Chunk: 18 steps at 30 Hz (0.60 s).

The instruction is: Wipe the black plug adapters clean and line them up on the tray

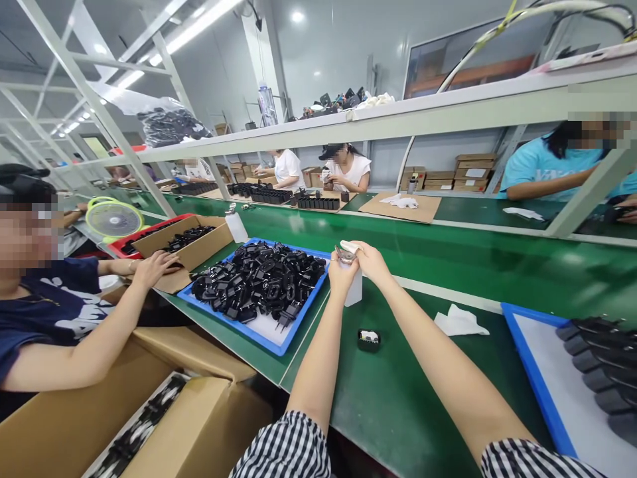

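Observation:
Both my hands meet over a white plastic dispenser bottle [354, 292] standing on the green table [398, 398]. My left hand [342, 269] grips its top from the left. My right hand [369, 259] covers the metal cap and white pad at the top from the right. A small black adapter with a white label [369, 339] lies on the table just in front of the bottle. A crumpled white cloth [458, 321] lies to the right.
A blue tray [259, 335] heaped with black adapters [261, 279] sits left of the bottle. Another blue tray [535, 378] with black parts is at the right. A co-worker's arm [119, 312] reaches to cardboard boxes on the left. Other people work across the green conveyor.

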Tool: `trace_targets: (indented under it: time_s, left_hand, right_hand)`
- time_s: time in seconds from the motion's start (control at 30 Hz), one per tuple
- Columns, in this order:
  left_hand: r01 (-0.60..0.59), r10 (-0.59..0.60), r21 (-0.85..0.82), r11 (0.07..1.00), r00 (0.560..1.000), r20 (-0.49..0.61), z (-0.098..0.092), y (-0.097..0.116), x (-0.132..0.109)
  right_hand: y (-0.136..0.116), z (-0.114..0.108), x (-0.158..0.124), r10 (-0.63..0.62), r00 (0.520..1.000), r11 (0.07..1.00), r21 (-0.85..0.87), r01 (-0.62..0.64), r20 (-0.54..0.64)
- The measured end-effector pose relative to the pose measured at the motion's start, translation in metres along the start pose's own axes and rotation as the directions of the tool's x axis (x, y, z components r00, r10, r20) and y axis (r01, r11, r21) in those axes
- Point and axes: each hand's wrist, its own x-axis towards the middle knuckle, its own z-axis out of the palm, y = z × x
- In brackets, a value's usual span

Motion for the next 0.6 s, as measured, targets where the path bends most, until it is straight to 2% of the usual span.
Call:
trace_targets:
  time_s: [0.17, 0.47, 0.6]
  left_hand:
    - [-0.034, 0.033, -0.017, 0.999, 0.999, -0.030, 0.000, 0.001, -0.001]
    - [0.012, -0.012, 0.021, 1.000, 1.000, -0.029, 0.003, -0.008, 0.002]
    - [-0.016, 0.015, 0.048, 0.999, 0.999, 0.032, 0.002, -0.008, 0.007]
  right_hand:
    - [-0.003, -0.002, 0.001, -0.009, 1.000, 1.000, -0.023, 0.009, 0.000]
    - [-0.009, 0.002, -0.017, -0.091, 0.995, 0.987, -0.125, 0.097, 0.049]
    - [-0.016, -0.010, -0.020, -0.080, 0.995, 0.992, -0.088, 0.085, 0.060]
